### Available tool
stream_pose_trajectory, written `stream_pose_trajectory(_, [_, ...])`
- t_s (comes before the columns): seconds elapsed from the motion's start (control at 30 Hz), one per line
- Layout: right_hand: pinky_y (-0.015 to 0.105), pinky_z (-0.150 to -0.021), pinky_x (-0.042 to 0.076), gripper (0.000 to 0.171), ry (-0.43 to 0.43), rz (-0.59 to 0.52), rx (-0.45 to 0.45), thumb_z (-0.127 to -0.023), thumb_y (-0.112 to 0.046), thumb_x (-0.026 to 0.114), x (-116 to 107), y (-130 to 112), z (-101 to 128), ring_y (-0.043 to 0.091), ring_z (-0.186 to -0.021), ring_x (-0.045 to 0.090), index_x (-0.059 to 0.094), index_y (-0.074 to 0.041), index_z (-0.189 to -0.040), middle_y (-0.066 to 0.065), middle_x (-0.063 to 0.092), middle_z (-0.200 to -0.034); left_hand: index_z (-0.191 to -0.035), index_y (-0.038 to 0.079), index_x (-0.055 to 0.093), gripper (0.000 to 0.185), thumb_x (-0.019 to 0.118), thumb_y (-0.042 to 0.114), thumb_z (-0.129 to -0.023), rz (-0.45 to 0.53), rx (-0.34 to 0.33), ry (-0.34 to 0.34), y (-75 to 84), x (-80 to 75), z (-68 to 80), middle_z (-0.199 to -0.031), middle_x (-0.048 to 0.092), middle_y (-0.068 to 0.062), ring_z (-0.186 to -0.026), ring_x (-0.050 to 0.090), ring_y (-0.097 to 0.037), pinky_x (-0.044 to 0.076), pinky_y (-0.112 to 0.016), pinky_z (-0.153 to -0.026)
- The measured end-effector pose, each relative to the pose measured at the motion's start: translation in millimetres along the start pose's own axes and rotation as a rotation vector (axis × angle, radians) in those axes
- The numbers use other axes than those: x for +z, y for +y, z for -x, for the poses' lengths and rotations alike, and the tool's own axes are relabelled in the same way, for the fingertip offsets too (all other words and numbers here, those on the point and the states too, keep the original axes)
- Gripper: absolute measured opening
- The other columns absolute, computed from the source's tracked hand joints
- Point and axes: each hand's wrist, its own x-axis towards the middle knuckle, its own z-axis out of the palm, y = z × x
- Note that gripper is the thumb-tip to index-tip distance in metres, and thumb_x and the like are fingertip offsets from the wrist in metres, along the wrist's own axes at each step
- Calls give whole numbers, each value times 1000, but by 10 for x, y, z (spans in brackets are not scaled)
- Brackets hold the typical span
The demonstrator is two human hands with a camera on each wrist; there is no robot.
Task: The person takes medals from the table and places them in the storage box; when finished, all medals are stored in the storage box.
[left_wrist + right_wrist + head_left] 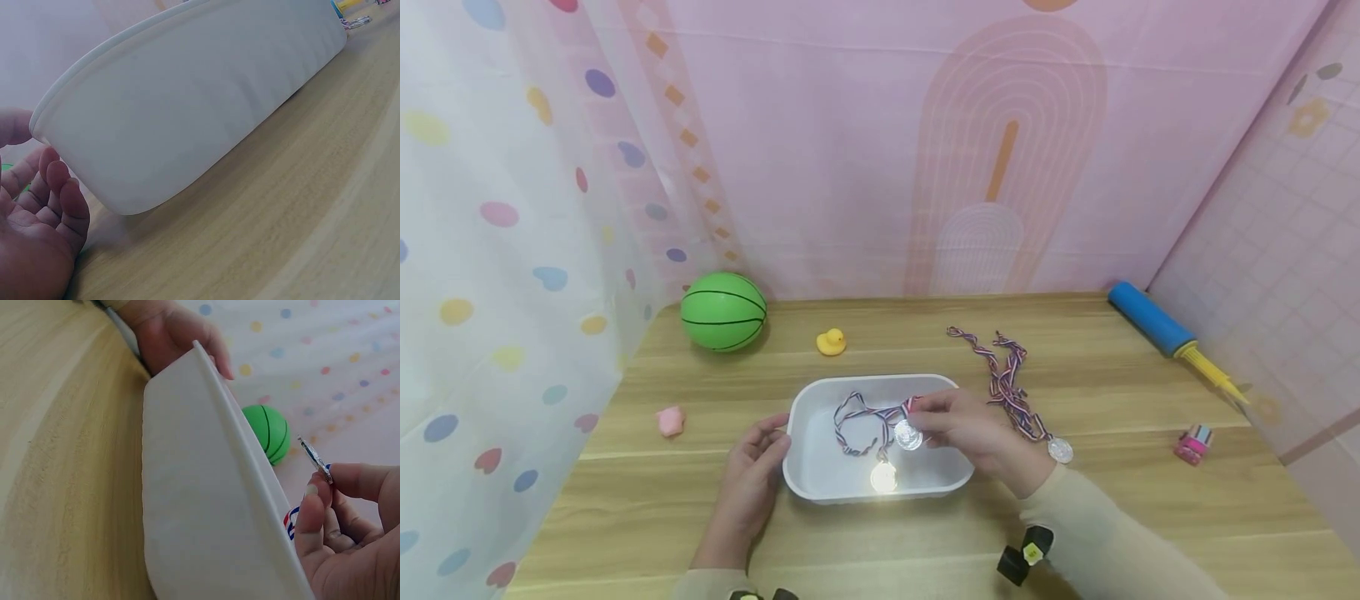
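Note:
A white plastic basin (pixel 808 487) stands on the wooden table. Inside lies a silver medal (pixel 883 477) with a twisted striped ribbon (pixel 842 429). Over the basin my right hand (pixel 955 425) pinches another silver medal (pixel 908 435) between thumb and fingers; in the right wrist view this medal (pixel 314 459) appears edge-on. My left hand (pixel 756 458) rests against the basin's left end, its loosely bent fingers (pixel 74 203) at the outer wall and rim. To the right of the basin lies a silver medal (pixel 1060 450) with tangled red, white and blue ribbons (pixel 1011 392).
A green ball (pixel 724 312) and a yellow rubber duck (pixel 831 342) stand at the back. A small pink object (pixel 671 421) lies left. At right are a blue and yellow hand pump (pixel 1157 321) and a small pink toy (pixel 1193 443). Curtains border the table.

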Motion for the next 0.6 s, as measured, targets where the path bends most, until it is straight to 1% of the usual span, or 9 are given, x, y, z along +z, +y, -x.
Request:
stream_pose_trajectory(0.17, [29,-70,52,26,-7,120,3,-86,-10,69,136,49,-97,18,-80,57,67,5,-107,9,63,-102,-127,-10,46,38,58,2,-93,6,5,0,-1,0,3,-91,56,-7,-84,55,-13,50,-22,-71])
stream_pose_trajectory(0.33, [28,-66,50,21,-18,227,14,-84,-12,71,251,107,-159,16,-77,59,69,0,-102,5,66,-93,-128,-10,46,39,59,2,-93,13,-1,0,5,0,7,-91,56,-7,-84,55,-14,50,-22,-72])
stream_pose_trajectory(0.47, [29,-64,49,17,-24,271,24,-84,-12,72,316,143,-191,15,-76,58,71,-2,-98,4,65,-87,-128,-10,46,39,59,1,-92,20,-6,4,13,7,12,-91,56,-7,-85,55,-14,50,-22,-73])
stream_pose_trajectory(0.6, [30,-63,49,15,-31,297,25,-83,-12,73,347,172,-208,16,-76,57,72,-4,-95,3,65,-85,-128,-10,47,40,59,2,-92,21,-4,3,19,11,14,-92,57,-7,-85,56,-14,51,-22,-74])
